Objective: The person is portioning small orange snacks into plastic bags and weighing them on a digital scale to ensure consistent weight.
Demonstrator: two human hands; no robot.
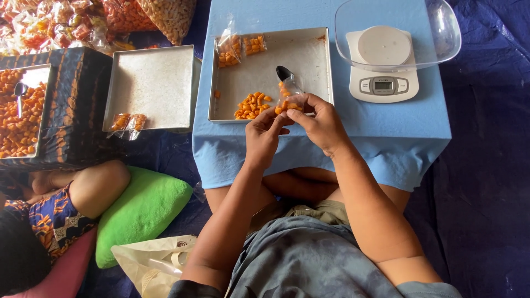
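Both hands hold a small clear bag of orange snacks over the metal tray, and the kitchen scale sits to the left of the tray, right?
Not quite: the scale sits to the right of the tray, as the head view shows. Both hands, left and right, do hold the bag over it.

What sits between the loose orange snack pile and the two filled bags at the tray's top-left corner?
Head view: only bare tray floor between the snack pile and the filled bags. The black spoon lies off to the right.
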